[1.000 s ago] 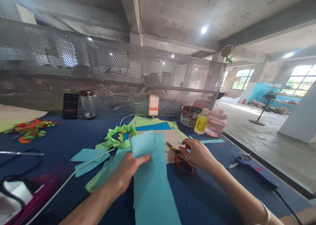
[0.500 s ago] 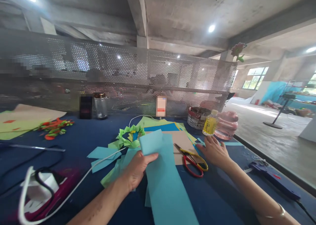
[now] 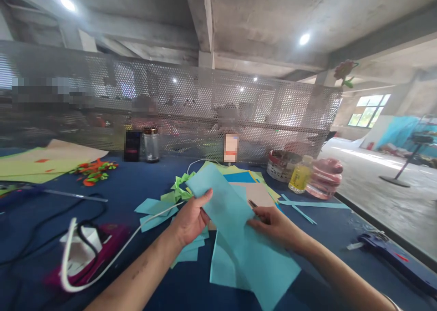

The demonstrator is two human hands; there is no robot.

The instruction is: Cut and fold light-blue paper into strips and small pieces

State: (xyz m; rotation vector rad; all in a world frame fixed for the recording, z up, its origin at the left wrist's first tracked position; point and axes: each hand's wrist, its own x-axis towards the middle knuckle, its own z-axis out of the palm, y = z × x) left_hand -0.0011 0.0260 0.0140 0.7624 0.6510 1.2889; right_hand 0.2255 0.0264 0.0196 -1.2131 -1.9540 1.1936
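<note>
A long sheet of light blue paper (image 3: 235, 224) slants across the middle of the view. Its upper left part is pinched between the thumb and fingers of my left hand (image 3: 194, 215). My right hand (image 3: 275, 224) grips the right edge of the same sheet. Dark scissor tips (image 3: 251, 203) show just past my right hand, which hides the rest of the scissors. Beneath lies another light blue sheet (image 3: 225, 267). Small cut blue pieces (image 3: 157, 211) and a folded green paper ring (image 3: 180, 186) are left of the sheet.
Beyond stand a glass jar (image 3: 151, 145), a phone (image 3: 231, 148), a basket (image 3: 282, 165), a yellow-labelled bottle (image 3: 300, 176) and a pink bottle (image 3: 324, 179). A glue gun (image 3: 396, 256) lies right, blue strips (image 3: 314, 205) nearer the middle, a magenta power strip (image 3: 92, 252) left.
My right hand has come back from near the bottles to the blue sheet. The sheet has been tilted by my left hand, and its folded top now lies extended. The view has shifted left.
</note>
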